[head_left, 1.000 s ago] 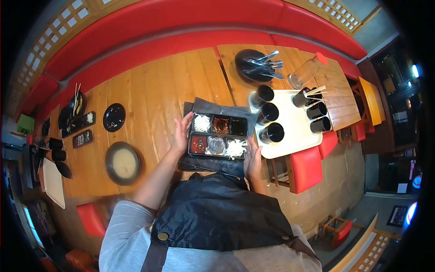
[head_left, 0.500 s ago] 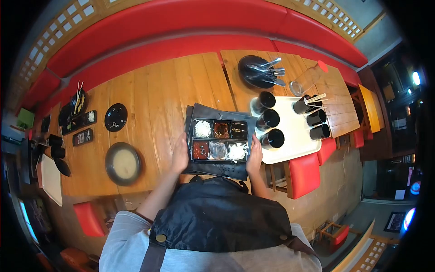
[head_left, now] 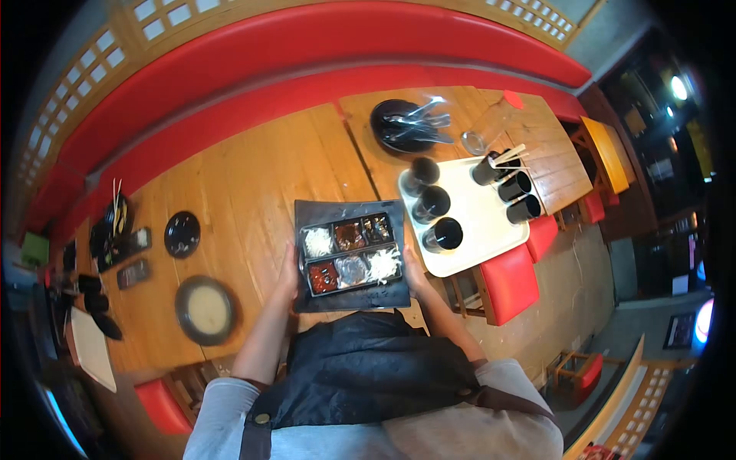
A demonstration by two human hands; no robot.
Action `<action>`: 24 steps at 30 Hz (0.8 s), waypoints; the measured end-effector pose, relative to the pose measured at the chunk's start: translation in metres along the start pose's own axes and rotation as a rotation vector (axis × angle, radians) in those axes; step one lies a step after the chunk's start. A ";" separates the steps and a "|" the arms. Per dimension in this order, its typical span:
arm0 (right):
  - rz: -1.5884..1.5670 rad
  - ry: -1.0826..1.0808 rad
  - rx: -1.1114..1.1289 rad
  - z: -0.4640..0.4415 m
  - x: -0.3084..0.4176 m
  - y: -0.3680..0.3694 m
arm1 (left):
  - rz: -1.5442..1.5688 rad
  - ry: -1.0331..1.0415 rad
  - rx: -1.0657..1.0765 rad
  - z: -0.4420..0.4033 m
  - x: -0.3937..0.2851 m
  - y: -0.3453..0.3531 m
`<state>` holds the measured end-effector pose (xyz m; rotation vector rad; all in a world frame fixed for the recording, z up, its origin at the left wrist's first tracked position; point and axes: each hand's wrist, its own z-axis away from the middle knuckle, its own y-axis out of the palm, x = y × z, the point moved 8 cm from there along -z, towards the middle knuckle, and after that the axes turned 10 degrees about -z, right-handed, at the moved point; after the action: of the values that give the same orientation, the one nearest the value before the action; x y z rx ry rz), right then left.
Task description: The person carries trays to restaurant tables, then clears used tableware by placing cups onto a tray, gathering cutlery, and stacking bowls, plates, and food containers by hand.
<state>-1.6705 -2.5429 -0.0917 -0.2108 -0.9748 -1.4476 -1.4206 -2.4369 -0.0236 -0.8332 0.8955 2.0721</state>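
My left hand [head_left: 289, 277] grips the left edge of a black square plate [head_left: 345, 208], and my right hand [head_left: 415, 274] grips its right edge. On the plate rest two black three-part sauce dishes, one behind the other. The far dish [head_left: 333, 236] has white shreds, a brown-red sauce and a dark sauce in it. In the near dish [head_left: 336, 274] are a red sauce, a clear glossy portion and more white shreds, some spilling over the rim. The plate is close in front of my dark apron [head_left: 360, 360], at the table's near edge. My fingers are partly hidden under it.
Right of the plate, a cream tray [head_left: 471, 222] carries several black cups, one holding chopsticks. Behind it are a black bowl of cutlery [head_left: 391, 136] and a clear jug [head_left: 491, 126]. To the left are a bowl of cloudy liquid [head_left: 208, 310] and a small black plate [head_left: 182, 234].
The black plates in my hands, staggered at their edges before, now line up almost flush. My view has turned slightly, and the table's things appear shifted left. Both hands keep their grip.
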 end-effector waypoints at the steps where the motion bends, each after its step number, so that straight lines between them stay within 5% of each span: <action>1: 0.040 -0.030 -0.041 0.005 0.002 0.001 | 0.057 -0.056 0.034 0.000 0.004 0.002; 13: -0.040 -0.167 -0.091 0.062 0.031 0.050 | -0.254 -0.017 -0.124 0.005 -0.030 -0.043; 17: -0.026 -0.213 -0.112 0.079 0.056 0.051 | -0.172 0.061 -0.004 0.060 -0.100 0.024; 24: -0.100 -0.142 -0.001 0.170 0.176 0.017 | -0.008 0.004 -0.010 0.114 -0.107 0.141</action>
<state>-1.7582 -2.5567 0.1370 -0.2721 -1.1134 -1.5405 -1.5077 -2.4552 0.1676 -0.8448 0.8829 2.0703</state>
